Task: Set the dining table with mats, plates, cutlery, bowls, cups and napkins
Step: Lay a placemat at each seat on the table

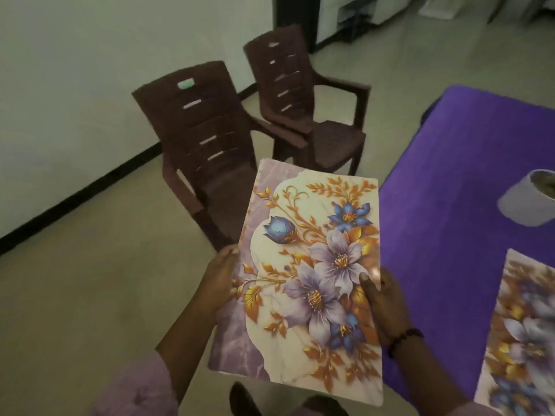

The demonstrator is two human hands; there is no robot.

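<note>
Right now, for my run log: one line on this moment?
stage: laying mats | left hand: holds floral mat | right hand: holds it too | one mat on table | purple table

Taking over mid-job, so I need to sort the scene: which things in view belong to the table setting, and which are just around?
Job: floral placemat held by left hand and right hand; second placemat laid on purple table; white cup.

Around: two brown plastic chairs, beaded bracelet.

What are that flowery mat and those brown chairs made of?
The mat looks like thin plastic or laminated sheet: it stays flat while held by its edges and shows a faint sheen near the right hand. The chairs look like moulded plastic, matte, with slots cut through the backs.
</note>
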